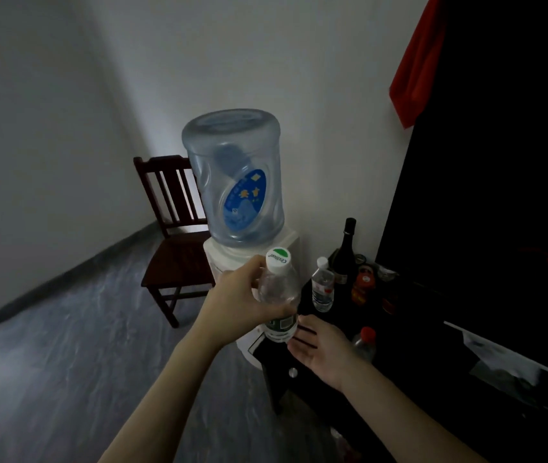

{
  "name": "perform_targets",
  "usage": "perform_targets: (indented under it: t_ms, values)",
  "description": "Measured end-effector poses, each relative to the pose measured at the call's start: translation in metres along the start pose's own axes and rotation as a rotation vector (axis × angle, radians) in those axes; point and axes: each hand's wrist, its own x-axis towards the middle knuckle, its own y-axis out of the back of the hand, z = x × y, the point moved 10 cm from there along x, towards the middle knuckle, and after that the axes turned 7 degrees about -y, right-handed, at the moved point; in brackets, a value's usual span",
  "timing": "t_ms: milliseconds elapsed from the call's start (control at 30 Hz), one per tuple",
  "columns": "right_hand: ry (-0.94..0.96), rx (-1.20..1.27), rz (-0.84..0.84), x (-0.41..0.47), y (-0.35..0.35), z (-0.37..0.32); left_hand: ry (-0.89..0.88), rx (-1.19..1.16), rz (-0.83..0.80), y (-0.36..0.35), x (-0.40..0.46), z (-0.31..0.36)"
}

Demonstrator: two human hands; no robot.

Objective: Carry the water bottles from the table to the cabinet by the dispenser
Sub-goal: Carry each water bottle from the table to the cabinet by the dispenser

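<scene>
A clear plastic water bottle, held upright, is being brought to a dark cabinet beside a water dispenser.

The left hand (235, 302) has its fingers (277, 309) wrapped round the clear plastic water bottle with a white and green cap (279, 295), at centre frame, long axis vertical. Just below and right of it, the right hand (321, 349) lies flat and unclenched, fingertips at the bottle's base. The dark cabinet worktop (409, 329) lies right of both, already bearing a second small clear bottle (322, 285); the white dispenser with its blue jug (234, 178) stands behind.

cabinet top (409, 332): front free | rear: wine bottle (347, 252), clear bottle (322, 285)
</scene>
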Motion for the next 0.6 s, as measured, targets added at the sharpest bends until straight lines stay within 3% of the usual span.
perform_targets:
  t_ms: [400, 600]
  values:
    - [-0.034, 0.246, 0.228, 0.120, 0.006, -0.017, -0.067, 0.151, -0.334, -0.066, 0.116, -0.112]
    - [-0.041, 0.379, 0.359, 0.165, 0.009, -0.002, -0.166, 0.067, -0.528, -0.115, 0.149, -0.162]
